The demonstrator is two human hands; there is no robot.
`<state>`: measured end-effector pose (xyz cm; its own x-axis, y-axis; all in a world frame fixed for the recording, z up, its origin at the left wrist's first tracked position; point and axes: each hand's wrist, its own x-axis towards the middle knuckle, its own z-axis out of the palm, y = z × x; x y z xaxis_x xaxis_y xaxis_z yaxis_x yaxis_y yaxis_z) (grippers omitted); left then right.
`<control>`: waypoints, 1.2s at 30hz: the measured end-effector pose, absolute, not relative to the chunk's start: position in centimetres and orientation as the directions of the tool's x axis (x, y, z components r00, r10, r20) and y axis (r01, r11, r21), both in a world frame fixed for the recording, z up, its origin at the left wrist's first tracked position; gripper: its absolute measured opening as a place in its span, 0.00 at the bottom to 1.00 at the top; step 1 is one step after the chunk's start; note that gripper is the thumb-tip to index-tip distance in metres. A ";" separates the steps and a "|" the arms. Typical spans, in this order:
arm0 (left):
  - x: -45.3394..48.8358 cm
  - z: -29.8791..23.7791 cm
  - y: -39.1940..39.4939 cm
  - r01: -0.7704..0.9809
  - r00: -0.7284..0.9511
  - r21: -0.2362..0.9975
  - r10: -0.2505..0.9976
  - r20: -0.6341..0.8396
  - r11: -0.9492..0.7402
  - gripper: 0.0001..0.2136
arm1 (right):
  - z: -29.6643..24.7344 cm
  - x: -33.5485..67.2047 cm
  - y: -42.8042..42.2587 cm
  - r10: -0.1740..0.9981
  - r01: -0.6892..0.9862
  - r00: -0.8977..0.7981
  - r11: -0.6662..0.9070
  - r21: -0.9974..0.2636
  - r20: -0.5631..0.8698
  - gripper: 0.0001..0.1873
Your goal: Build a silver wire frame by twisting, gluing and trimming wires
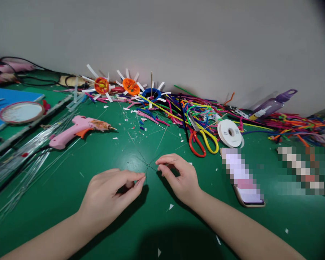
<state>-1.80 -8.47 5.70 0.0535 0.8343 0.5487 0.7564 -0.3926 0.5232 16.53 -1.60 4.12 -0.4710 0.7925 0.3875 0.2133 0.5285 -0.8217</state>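
Thin wires [148,165] cross and twist together in front of me, their loose ends spreading outward above the green table [119,216]. My left hand [116,191] pinches one wire end between thumb and forefinger, to the left of the crossing. On the other side, my right hand [178,177] has its thumb and forefinger closed on another end of the wire. The wire is so fine that its exact shape between the fingers is hard to make out. A pink hot glue gun [79,130] lies to the left, its nozzle pointing right.
Scissors [203,141] with red and yellow handles lie by a white spool [230,133]. A phone [242,177] is at right. Pipe cleaners [295,126], a purple bottle [271,104] and orange flower-like pieces [131,86] line the wall. Clear sticks [38,148] lie left.
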 end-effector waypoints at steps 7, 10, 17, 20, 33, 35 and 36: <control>-1.8 5.7 -8.4 0.760 0.055 0.521 0.836 0.545 -0.390 0.05 | 4.2 16.6 -1.3 0.751 0.211 -0.494 0.593 -0.777 0.438 0.10; -1.8 5.7 -8.5 0.763 0.059 0.517 0.838 0.542 -0.388 0.05 | 4.2 16.5 -1.3 0.752 0.206 -0.496 0.587 -0.783 0.434 0.09; -1.8 5.8 -8.5 0.762 0.057 0.519 0.839 0.542 -0.387 0.05 | 4.3 16.4 -1.5 0.804 0.224 -0.450 0.522 -0.823 0.388 0.09; -1.8 5.7 -8.4 0.763 0.057 0.519 0.840 0.539 -0.385 0.05 | 4.2 16.4 -1.4 0.790 0.207 -0.447 0.548 -0.810 0.420 0.05; -1.9 5.5 -8.5 0.751 0.055 0.539 0.850 0.525 -0.382 0.04 | 4.2 16.3 -1.4 0.755 0.189 -0.462 0.596 -0.780 0.465 0.08; -1.9 5.4 -8.5 0.750 0.055 0.540 0.850 0.525 -0.382 0.04 | 4.3 16.3 -1.4 0.760 0.194 -0.459 0.592 -0.782 0.461 0.08; -1.9 5.4 -8.5 0.752 0.051 0.539 0.849 0.526 -0.379 0.04 | 4.3 16.3 -1.4 0.764 0.201 -0.455 0.588 -0.784 0.457 0.08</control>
<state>-1.86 -8.49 5.43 0.0510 0.8491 0.5257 0.7520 -0.3790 0.5393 16.31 -1.41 4.28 -0.4553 0.7641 0.4570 0.2006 0.5881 -0.7835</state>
